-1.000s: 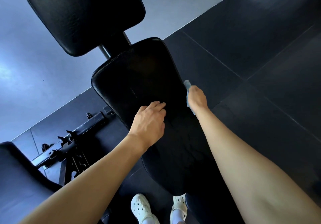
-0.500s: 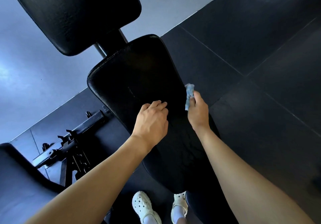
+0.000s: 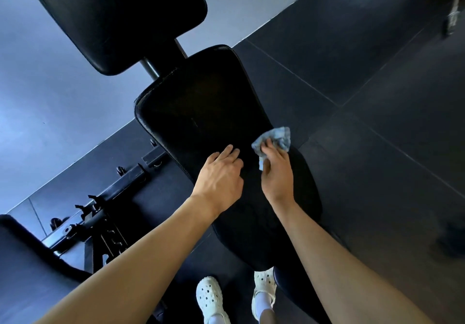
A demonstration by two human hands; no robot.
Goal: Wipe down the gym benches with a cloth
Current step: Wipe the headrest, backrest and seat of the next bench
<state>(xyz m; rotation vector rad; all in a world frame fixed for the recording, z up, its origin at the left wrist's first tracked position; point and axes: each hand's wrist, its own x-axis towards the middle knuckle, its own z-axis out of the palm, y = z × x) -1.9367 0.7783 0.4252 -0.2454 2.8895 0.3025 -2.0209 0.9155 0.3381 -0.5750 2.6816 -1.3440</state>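
Two white perforated clogs (image 3: pixel 210 298) stand nearest, the right one's toe hidden under the long black padded desk (image 3: pixel 201 102). A third black pad (image 3: pixel 22 260) is cut off at lower left. Two hands reach over the desk. The left hand (image 3: pixel 221 175) lies flat with straight fingers. The right hand (image 3: pixel 276 172) grips one crumpled light-blue cloth (image 3: pixel 276 135) at the desk's right edge. Beyond sits a second black pad (image 3: pixel 118 16).
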